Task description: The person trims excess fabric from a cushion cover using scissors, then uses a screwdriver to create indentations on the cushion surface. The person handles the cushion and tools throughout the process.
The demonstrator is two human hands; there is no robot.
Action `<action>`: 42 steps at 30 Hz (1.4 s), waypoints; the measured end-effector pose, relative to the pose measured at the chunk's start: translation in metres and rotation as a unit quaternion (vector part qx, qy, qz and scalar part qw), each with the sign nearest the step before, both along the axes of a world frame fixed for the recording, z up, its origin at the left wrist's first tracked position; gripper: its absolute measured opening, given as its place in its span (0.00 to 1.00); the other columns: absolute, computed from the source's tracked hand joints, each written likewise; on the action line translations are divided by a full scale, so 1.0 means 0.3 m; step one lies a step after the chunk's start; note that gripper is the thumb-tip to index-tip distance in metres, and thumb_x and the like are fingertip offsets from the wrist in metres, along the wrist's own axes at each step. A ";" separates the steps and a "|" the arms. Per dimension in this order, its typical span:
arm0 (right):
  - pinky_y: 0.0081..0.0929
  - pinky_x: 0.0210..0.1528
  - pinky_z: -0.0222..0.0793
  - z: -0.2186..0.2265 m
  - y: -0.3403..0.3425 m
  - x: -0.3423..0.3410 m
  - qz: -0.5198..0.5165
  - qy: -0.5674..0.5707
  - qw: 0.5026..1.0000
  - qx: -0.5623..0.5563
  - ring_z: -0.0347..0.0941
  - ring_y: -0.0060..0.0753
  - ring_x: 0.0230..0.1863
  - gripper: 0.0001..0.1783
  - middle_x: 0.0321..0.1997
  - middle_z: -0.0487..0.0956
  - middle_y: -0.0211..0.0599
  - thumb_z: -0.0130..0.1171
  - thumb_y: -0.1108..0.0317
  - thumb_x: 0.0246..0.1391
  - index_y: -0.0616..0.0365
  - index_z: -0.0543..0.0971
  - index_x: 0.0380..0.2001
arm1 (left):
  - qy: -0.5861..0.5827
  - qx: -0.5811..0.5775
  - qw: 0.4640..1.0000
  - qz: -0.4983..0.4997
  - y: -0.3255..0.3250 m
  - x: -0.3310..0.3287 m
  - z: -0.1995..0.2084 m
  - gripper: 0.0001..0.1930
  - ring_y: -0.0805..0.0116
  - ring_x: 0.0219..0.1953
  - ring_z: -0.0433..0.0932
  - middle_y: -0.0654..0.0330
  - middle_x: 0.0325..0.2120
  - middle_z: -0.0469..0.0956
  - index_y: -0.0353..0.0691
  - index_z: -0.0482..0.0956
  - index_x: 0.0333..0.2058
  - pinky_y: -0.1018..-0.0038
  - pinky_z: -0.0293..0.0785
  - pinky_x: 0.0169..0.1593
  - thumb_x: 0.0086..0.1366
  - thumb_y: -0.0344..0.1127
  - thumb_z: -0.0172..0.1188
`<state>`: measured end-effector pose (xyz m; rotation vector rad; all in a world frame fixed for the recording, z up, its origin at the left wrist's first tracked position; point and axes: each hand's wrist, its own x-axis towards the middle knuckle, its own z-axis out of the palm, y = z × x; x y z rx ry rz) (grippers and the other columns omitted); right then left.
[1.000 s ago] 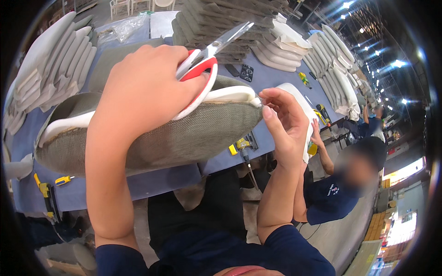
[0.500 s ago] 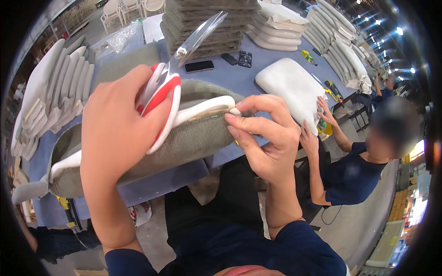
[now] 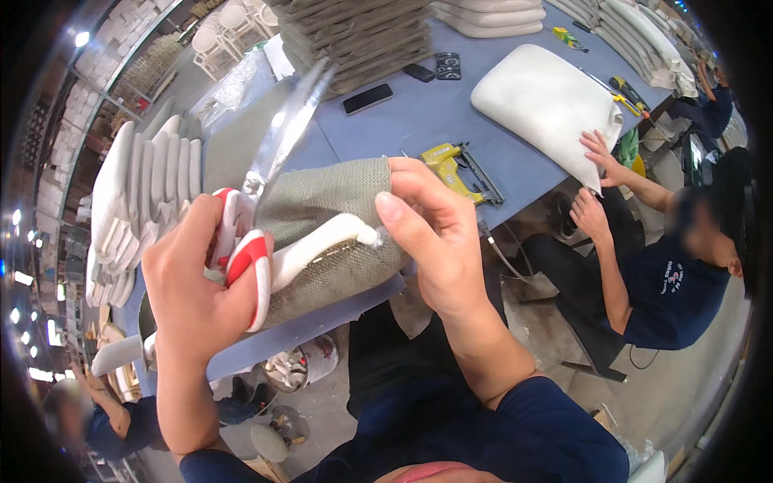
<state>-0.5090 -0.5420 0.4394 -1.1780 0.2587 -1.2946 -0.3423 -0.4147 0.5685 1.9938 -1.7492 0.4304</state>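
My left hand [image 3: 189,278] is closed around the red-and-white handles of a pair of scissors [image 3: 262,253], whose blades point up and away, a little blurred. In front of me is a grey-green woven fabric cover [image 3: 342,189], folded open along one edge. A thick white padded strip [image 3: 314,251] runs along its opening, with a rounded end near my right thumb. My right hand [image 3: 439,237] grips the cover's right end, thumb on the near side and fingers partly hidden behind the cloth. Beneath my left hand, part of the cover is hidden.
A yellow staple gun [image 3: 463,173] lies on the blue table [image 3: 378,133], right of the cover. Beyond are a black phone [image 3: 368,99] and a tall stack of grey-green cushions [image 3: 354,40]. At right a co-worker's hands [image 3: 600,173] hold a white cushion [image 3: 535,109]. Pale cushions [image 3: 149,193] stand left.
My right hand has shifted from pinching the white strip's end to gripping the cover's right end. The scissors have moved left and down with my left hand. The staple gun has come into view.
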 end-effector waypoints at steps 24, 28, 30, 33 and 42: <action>0.21 0.43 0.69 0.004 -0.045 -0.034 0.165 -0.135 0.973 0.085 0.74 0.16 0.37 0.07 0.35 0.85 0.28 0.75 0.76 0.61 0.69 0.86 0.35 | -0.170 0.466 0.866 0.068 0.014 -0.170 0.374 0.14 0.46 0.19 0.74 0.54 0.13 0.71 0.40 0.75 0.21 0.58 0.66 0.29 0.41 0.39 0.70; 0.20 0.43 0.69 -0.002 -0.039 -0.043 0.163 -0.132 0.974 0.084 0.75 0.16 0.38 0.07 0.36 0.85 0.28 0.75 0.76 0.61 0.69 0.86 0.35 | -0.152 0.475 0.866 0.027 0.007 -0.124 0.369 0.14 0.45 0.18 0.73 0.54 0.13 0.69 0.40 0.74 0.21 0.59 0.65 0.27 0.43 0.41 0.70; 0.20 0.43 0.70 -0.002 -0.035 -0.039 0.161 -0.132 0.975 0.081 0.75 0.16 0.38 0.07 0.35 0.85 0.28 0.75 0.76 0.61 0.69 0.86 0.35 | -0.146 0.477 0.867 0.012 0.000 -0.108 0.364 0.14 0.44 0.18 0.73 0.53 0.13 0.68 0.40 0.74 0.21 0.59 0.65 0.26 0.45 0.41 0.69; 0.20 0.44 0.70 0.000 -0.045 -0.044 0.176 -0.135 0.972 0.082 0.76 0.16 0.38 0.06 0.35 0.85 0.27 0.75 0.76 0.60 0.68 0.87 0.36 | -0.137 0.488 0.862 -0.005 -0.004 -0.087 0.360 0.14 0.43 0.18 0.72 0.52 0.13 0.67 0.39 0.74 0.22 0.58 0.65 0.27 0.48 0.42 0.67; 0.21 0.43 0.74 -0.005 -0.067 -0.052 0.214 -0.115 0.961 0.129 0.79 0.17 0.39 0.08 0.36 0.87 0.29 0.77 0.74 0.60 0.66 0.89 0.39 | -0.129 0.521 0.844 0.000 -0.009 -0.070 0.340 0.17 0.41 0.21 0.75 0.50 0.13 0.68 0.39 0.74 0.25 0.55 0.67 0.29 0.55 0.49 0.64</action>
